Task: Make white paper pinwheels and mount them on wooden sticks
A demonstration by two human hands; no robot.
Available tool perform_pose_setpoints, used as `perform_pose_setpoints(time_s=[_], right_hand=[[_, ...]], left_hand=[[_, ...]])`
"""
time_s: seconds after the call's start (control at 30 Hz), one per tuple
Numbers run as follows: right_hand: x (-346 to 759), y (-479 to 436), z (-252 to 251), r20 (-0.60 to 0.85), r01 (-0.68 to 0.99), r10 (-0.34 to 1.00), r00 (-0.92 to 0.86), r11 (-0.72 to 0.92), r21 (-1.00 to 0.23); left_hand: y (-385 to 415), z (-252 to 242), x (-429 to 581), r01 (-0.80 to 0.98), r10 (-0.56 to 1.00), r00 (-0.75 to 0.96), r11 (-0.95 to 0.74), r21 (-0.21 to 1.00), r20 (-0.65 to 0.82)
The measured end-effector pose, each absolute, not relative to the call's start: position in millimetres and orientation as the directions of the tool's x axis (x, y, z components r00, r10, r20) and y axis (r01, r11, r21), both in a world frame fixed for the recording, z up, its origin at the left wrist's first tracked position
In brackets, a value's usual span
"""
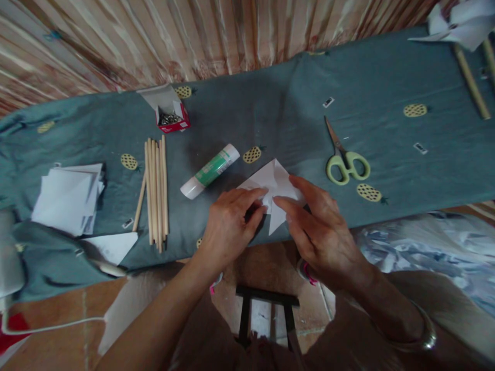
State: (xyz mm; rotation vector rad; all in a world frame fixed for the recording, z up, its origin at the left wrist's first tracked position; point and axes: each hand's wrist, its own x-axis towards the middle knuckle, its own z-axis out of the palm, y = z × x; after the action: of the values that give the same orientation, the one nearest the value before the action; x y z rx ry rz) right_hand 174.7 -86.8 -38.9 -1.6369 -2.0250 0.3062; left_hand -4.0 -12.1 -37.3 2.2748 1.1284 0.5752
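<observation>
A white paper pinwheel (275,178), its corners folded in, is between my two hands near the table's front edge. My left hand (234,219) pinches it near the middle with thumb and index finger. From the other side, my right hand (319,221) grips the right part, its fingertips pressing on the folds. One pointed corner sticks out toward me. To the left lies a glue stick (211,171) with a green label. Scissors (344,159) with light green handles lie to the right, apart from my hand.
Several wooden sticks (157,193) lie left of the glue stick, before an open red box (172,119) of small metal pieces. Stacked white paper (67,198) is at far left. Another pinwheel (460,26) lies at the top right. A teal cloth (270,113) covers the table.
</observation>
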Motion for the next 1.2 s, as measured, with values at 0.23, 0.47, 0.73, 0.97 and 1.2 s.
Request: perform_pose_setpoints(time_s=[0.23, 0.47, 0.73, 0.97, 1.2], right_hand=[[171.0, -84.4, -39.2, 0.235, 0.84, 0.957, -0.169, 0.265, -0.474], [167.8, -80.5, -40.2, 0.241, 0.866, 0.955, -0.174, 0.265, -0.424], [156.8, -79.0, -45.2, 0.308, 0.908, 0.934, -0.18, 0.278, -0.313], [147.2, -74.2, -45.2, 0.349, 0.878, 0.914, -0.207, 0.331, -0.346], [149.3, -66.0, -46.0, 0.362, 0.86, 0.918, -0.163, 0.312, -0.404]], left_hand=[[-11.8, -36.4, -3.5, 0.577, 0.819, 0.559, -0.497, 0.648, 0.129], [-11.9, -35.6, -3.2, 0.573, 0.811, 0.568, -0.513, 0.64, 0.141], [-16.6, -39.1, -6.0, 0.504, 0.741, 0.623, -0.626, 0.595, 0.252], [-21.7, -36.8, -8.0, 0.503, 0.696, 0.666, -0.686, 0.526, 0.27], [-23.1, -35.6, -6.8, 0.528, 0.705, 0.664, -0.679, 0.511, 0.249]])
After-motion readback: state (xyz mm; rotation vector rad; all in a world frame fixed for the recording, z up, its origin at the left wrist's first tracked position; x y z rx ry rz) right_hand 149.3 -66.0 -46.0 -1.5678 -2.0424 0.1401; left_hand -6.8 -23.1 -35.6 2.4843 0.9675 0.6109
